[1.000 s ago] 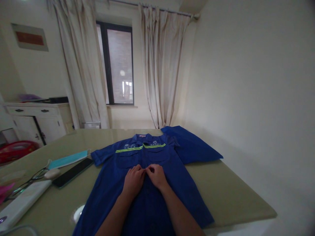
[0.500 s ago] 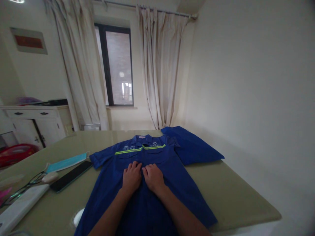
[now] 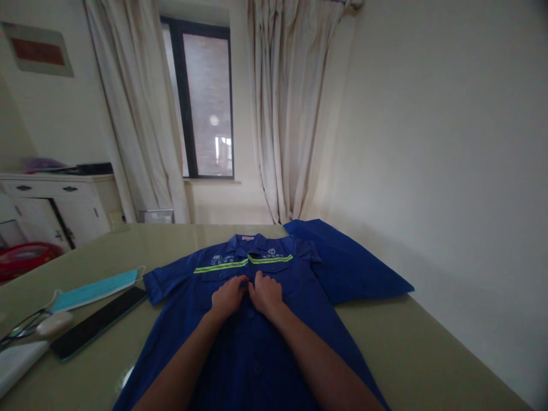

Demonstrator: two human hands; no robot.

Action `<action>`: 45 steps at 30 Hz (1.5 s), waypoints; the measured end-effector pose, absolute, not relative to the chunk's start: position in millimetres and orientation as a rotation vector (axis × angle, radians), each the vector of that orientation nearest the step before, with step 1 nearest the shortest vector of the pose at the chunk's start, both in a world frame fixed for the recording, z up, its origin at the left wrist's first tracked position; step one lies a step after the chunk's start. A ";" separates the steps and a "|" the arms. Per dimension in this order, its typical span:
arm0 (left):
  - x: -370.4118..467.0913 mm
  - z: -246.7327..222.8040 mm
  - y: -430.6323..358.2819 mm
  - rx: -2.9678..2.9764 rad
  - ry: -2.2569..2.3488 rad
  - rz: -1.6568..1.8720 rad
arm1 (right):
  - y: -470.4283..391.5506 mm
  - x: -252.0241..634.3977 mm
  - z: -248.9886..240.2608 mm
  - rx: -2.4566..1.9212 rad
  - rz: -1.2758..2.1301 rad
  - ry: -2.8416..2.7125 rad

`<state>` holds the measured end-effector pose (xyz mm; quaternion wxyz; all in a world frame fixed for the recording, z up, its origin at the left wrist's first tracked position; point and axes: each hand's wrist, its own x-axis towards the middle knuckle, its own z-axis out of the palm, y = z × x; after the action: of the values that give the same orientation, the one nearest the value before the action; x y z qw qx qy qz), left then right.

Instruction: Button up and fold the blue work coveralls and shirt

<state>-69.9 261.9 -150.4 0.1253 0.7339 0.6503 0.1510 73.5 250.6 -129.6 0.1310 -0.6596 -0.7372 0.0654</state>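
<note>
A dark blue short-sleeved shirt (image 3: 257, 337) lies front up on the table, collar away from me, with yellow-green stripes and white logos across the chest. My left hand (image 3: 229, 295) and my right hand (image 3: 266, 292) meet at its front placket, just below the stripe. The fingers of both are bent and closed on the shirt's front edge; the fingertips are partly hidden. Buttons show on the placket below my hands. Beyond the right sleeve lies another blue cloth (image 3: 346, 265), spread flat.
Left of the shirt on the table (image 3: 372, 331) are a blue face mask (image 3: 96, 290), a black phone (image 3: 100, 322), glasses (image 3: 25, 328), a pale rounded object (image 3: 55, 323) and a white box-like object (image 3: 19, 362). A white cabinet (image 3: 81, 217) and curtains stand behind.
Both hands have moved slightly up the placket, and their fingers have come closer together at it. Buttons lower down now show. The camera view has shifted, with the table items farther left.
</note>
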 end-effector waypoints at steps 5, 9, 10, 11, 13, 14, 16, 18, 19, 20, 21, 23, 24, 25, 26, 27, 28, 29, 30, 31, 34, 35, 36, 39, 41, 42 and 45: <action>-75.7 -156.4 284.9 2.191 1.721 0.508 | 261.3 71.5 -135.7 -1.884 0.121 -2.177; -77.7 -158.1 294.7 2.198 1.732 0.585 | 271.2 70.3 -139.9 -1.890 0.058 -2.142; -78.0 -157.9 295.6 2.200 1.743 0.602 | 274.4 70.2 -140.4 -1.895 0.057 -2.129; -78.2 -157.5 296.2 2.207 1.749 0.616 | 277.6 70.1 -140.7 -1.900 0.062 -2.119; -78.6 -155.8 296.9 2.233 1.748 0.642 | 283.9 70.2 -141.1 -1.910 0.079 -2.102; -78.9 -154.7 297.3 2.243 1.744 0.651 | 286.8 70.5 -141.3 -1.906 0.086 -2.096; -80.0 -152.4 298.2 2.240 1.723 0.660 | 291.3 72.0 -142.0 -1.885 0.107 -2.090; -81.6 -150.8 298.9 2.201 1.697 0.653 | 294.1 74.4 -142.7 -1.845 0.139 -2.095; -82.5 -150.4 299.2 2.178 1.682 0.653 | 294.9 75.7 -142.9 -1.822 0.160 -2.100; -83.3 -150.3 299.3 2.161 1.668 0.660 | 295.4 77.0 -143.1 -1.801 0.179 -2.104; -84.0 -150.5 299.3 2.150 1.655 0.674 | 295.6 78.1 -143.3 -1.782 0.194 -2.107; -84.5 -151.2 298.9 2.139 1.643 0.700 | 295.4 79.6 -143.6 -1.757 0.207 -2.108; -84.3 -151.6 298.5 2.134 1.647 0.709 | 295.2 80.0 -143.9 -1.753 0.208 -2.108; -83.8 -151.9 298.2 2.128 1.654 0.710 | 294.9 80.2 -144.2 -1.748 0.206 -2.111; -83.1 -152.3 297.8 2.121 1.663 0.707 | 294.7 80.3 -144.6 -1.744 0.204 -2.115; -82.4 -152.7 297.6 2.116 1.669 0.706 | 294.5 80.4 -144.9 -1.739 0.202 -2.121; -81.7 -153.3 297.4 2.114 1.669 0.710 | 294.2 80.3 -145.3 -1.734 0.199 -2.125; -81.2 -154.2 297.4 2.119 1.664 0.721 | 293.9 80.2 -145.5 -1.730 0.196 -2.130; -80.9 -155.3 297.5 2.130 1.653 0.735 | 293.5 80.1 -145.7 -1.729 0.192 -2.134; -80.9 -156.8 297.8 2.144 1.640 0.752 | 292.9 80.0 -145.6 -1.729 0.186 -2.136; -82.3 -162.1 299.2 2.181 1.611 0.792 | 290.3 79.5 -144.8 -1.719 0.159 -2.152; -82.9 -163.6 299.6 2.185 1.611 0.797 | 289.1 79.3 -144.4 -1.710 0.149 -2.162; -83.5 -164.7 299.8 2.187 1.616 0.799 | 288.0 79.1 -144.0 -1.696 0.141 -2.176; -84.2 -165.1 299.7 2.198 1.635 0.771 | 284.9 78.9 -143.4 -1.624 0.119 -2.236; -84.1 -163.7 299.3 2.197 1.654 0.741 | 283.4 79.2 -143.7 -1.566 0.105 -2.268; -83.8 -162.9 299.1 2.193 1.666 0.726 | 282.9 79.5 -143.9 -1.546 0.099 -2.274; -82.8 -160.5 297.7 2.196 1.688 0.707 | 281.8 80.0 -144.0 -1.525 0.086 -2.256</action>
<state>-82.8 297.7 -160.5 0.1410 0.7606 0.5845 0.2449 80.0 281.8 -144.0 0.2070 -0.5475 -0.8102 0.0309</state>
